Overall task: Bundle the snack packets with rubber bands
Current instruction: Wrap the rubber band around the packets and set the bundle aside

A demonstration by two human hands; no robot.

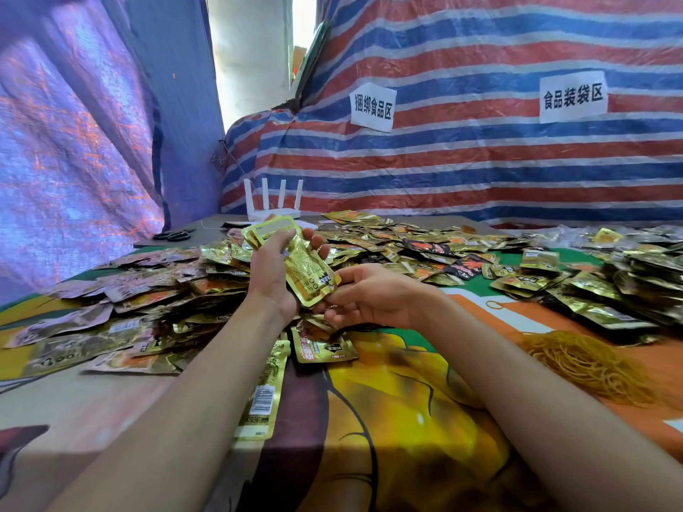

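While held above table (pixel 388 400), stack of gold snack packets (pixel 306 267): left hand (pixel 271 269) fingers curled round it, right hand (pixel 373 299) fingertips pinching its lower edge. Loose packets (pixel 406 245) heaped left, behind, right. Rubber bands (pixel 587 360): 1 tangled pile on table, right of hands.

Striped red-white-blue tarpaulin (pixel 480 171) covers the upper right, carrying two white paper signs (pixel 372 107). Blue tarpaulin (pixel 74 142) hangs upper left, a bright gap (pixel 251 68) between them.
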